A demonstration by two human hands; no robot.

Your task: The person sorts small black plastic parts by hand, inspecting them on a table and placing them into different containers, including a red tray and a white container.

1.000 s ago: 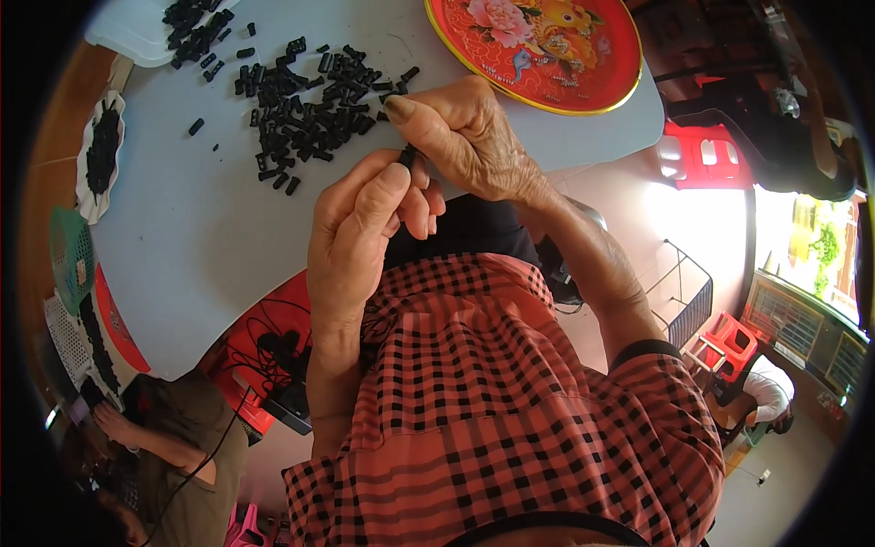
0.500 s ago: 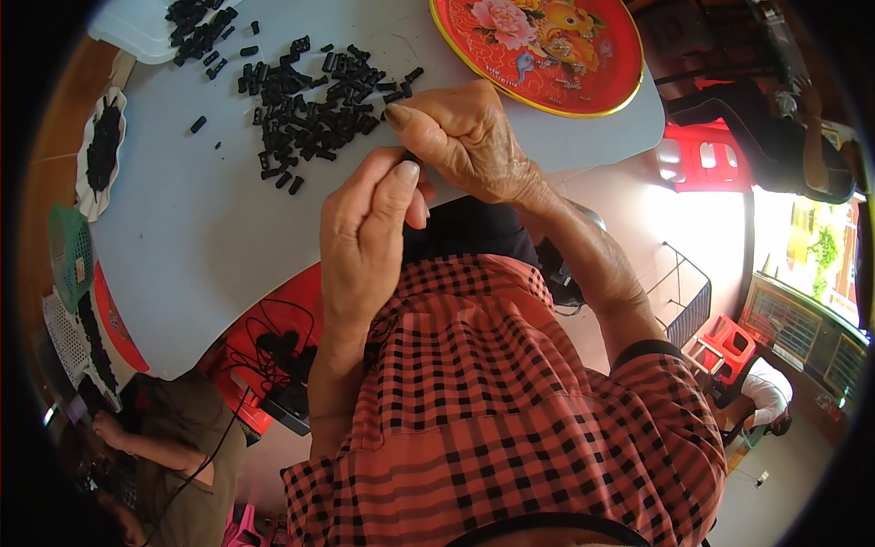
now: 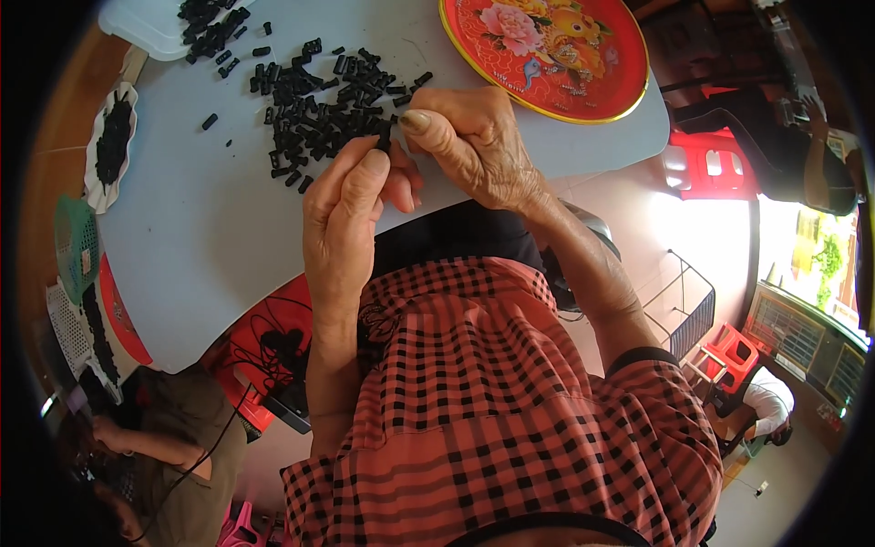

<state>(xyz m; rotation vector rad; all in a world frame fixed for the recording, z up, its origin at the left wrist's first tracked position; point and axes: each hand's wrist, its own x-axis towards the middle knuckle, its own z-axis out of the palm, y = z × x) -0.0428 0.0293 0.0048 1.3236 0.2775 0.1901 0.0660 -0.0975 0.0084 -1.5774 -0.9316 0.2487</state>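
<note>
Between the thumb and fingers of my left hand [image 3: 342, 210] a small black cylindrical plastic piece [image 3: 384, 139] stands up, partly covered by the fingertips. Close beside it, my right hand [image 3: 478, 150] is closed, the thumb pressed against the curled index finger; whatever it grips is hidden. Both hands are above the near edge of a pale blue-grey table [image 3: 191, 246]. Just beyond them lies a loose pile of similar black pieces [image 3: 314, 109]. At the far right is a round red tray [image 3: 570, 105] with flowers, a goldfish and a gold rim, bearing small shiny metal bits.
A translucent white container [image 3: 150, 35] with more black pieces sits far left. On the left stand a white scalloped dish [image 3: 95, 173] of thin black parts and a green mesh basket [image 3: 68, 239]. Another person's arm [image 3: 159, 444] shows at lower left, and red stools [image 3: 706, 164] stand right.
My hands have moved slightly apart, the left going left with the black piece now showing above its fingertips. The view has shifted a little.
</note>
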